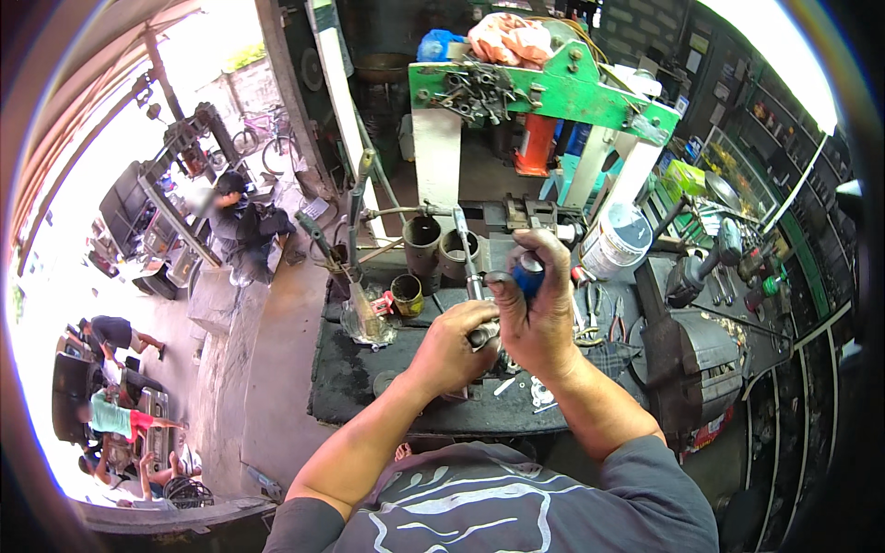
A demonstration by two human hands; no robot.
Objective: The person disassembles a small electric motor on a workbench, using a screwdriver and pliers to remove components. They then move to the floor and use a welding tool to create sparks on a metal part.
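The bench [343, 389] has a dark, matt surface. Above it, the part [481, 335] in the left hand [452, 341] is of dull metal; beyond it, the beam [573, 94] looks like green painted metal.

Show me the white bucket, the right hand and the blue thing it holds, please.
White bucket [608, 250]: head view, on its side wall.
Right hand [542, 319]: head view, on the middle of the hand.
Blue thing [528, 279]: head view, on the part showing between thumb and fingers.

A pink bundle [510, 40] and a blue bag [437, 46] sit on the green beam [583, 101]; a white bucket [616, 238] stands before its right end, a bicycle [275, 146] well to its left.
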